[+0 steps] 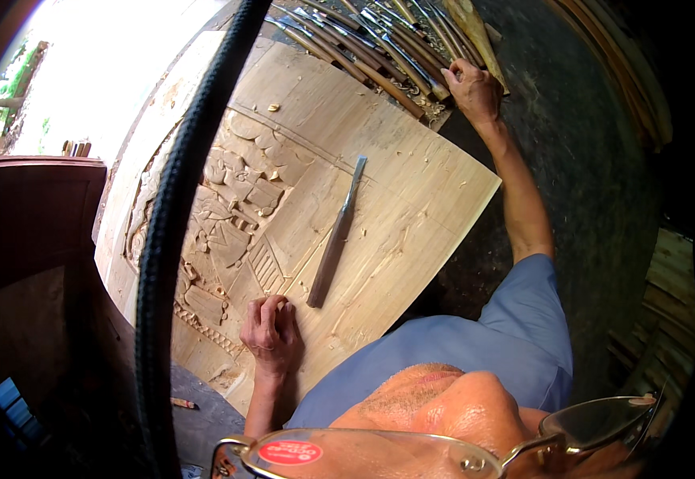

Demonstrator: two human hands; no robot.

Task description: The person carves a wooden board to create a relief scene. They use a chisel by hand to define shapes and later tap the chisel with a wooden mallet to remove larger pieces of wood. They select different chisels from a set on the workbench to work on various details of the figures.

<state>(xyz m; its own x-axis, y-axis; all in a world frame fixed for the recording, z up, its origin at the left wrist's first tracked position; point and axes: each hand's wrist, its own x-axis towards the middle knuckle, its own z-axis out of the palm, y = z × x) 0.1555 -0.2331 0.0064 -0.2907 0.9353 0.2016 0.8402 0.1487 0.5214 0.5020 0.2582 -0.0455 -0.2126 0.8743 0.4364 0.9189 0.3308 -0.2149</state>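
A pale wooden board [411,191] lies before me, its left part carved in relief [236,180] with figures and steps. On its bare part rests a chisel [337,247] with a dark wooden handle, blade pointing away. My left hand [270,329] lies on the board near that handle's end, fingers curled in and nothing visible in them. Beyond the board's far edge, my right hand [475,92] is at a row of chisels [371,52], its thumb and fingers pinched together by the handle ends. Whether a handle is between those fingers is hidden.
A tapered wooden mallet-like piece [477,40] lies right of the chisels. Wood shavings [274,107] are scattered on the board and around the tools. A thick black cord [180,207] crosses the view at left. A dark wooden cabinet [32,207] stands far left.
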